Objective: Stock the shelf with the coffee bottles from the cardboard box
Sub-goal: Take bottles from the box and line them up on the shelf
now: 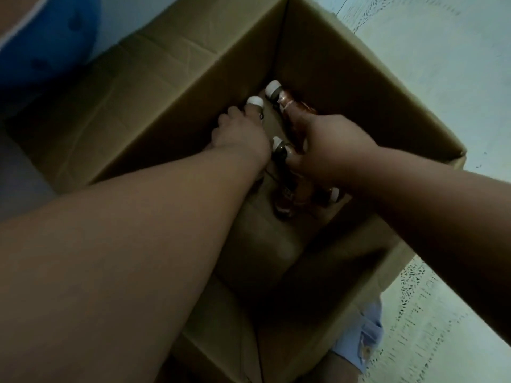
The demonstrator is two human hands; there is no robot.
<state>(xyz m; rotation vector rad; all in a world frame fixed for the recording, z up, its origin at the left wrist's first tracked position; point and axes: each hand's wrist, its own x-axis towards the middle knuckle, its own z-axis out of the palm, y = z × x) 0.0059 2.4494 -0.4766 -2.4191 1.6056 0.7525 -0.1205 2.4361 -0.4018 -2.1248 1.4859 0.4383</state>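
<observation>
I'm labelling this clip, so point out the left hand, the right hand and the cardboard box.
left hand (237,134): head view, back of the hand.
right hand (331,145): head view, back of the hand.
cardboard box (166,87): head view, inner left wall.

A stockroom or shop back corner, as far as I can tell, dim and bare.

I'm leaning over a large open cardboard box (171,87) standing straight on a pale speckled floor (448,64), with a few white-capped coffee bottles (279,96) lying loose at its bottom. A blue plastic object (47,42) sits beside the box at upper left. No shelving or signs show, so the kind of place stays uncertain.
</observation>
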